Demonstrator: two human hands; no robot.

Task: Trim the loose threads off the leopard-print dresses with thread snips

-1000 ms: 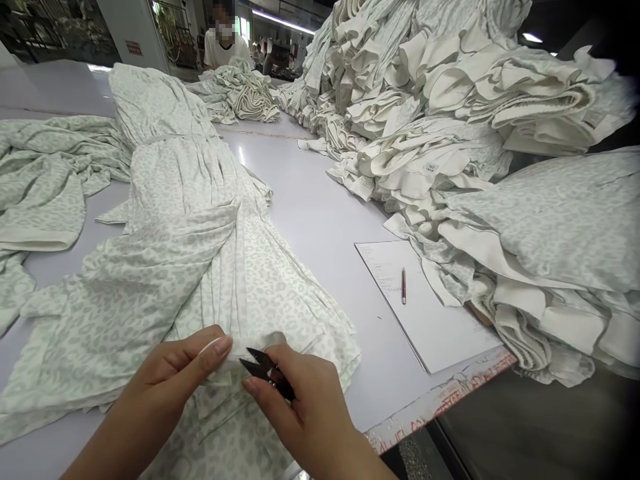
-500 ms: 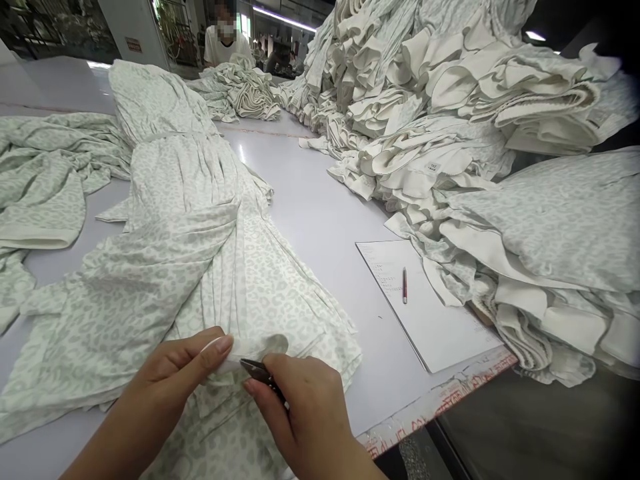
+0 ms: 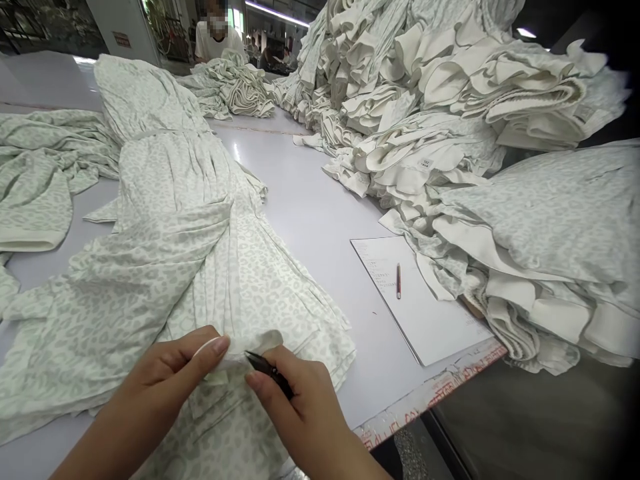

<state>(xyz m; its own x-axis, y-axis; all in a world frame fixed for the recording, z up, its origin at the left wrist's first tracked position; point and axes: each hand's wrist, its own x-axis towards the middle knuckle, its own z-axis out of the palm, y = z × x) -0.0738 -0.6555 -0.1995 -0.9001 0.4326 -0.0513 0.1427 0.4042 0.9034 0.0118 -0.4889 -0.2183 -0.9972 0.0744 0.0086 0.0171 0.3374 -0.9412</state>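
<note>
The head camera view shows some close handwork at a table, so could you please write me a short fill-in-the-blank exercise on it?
1. The black-bladed tool in the right hand is a pair of ____.
2. The left hand pinches the edge of a white garment printed with a pale green ____ pattern.
3. A pen lies on a paper sheet to the ____ of the right hand.

thread snips; leopard; right

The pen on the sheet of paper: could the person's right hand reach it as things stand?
Probably yes. The right hand is holding black thread snips, and the pen lies off to its right on the sheet of paper, with no fabric heaped between them. The snips keep that hand occupied, though.
</note>
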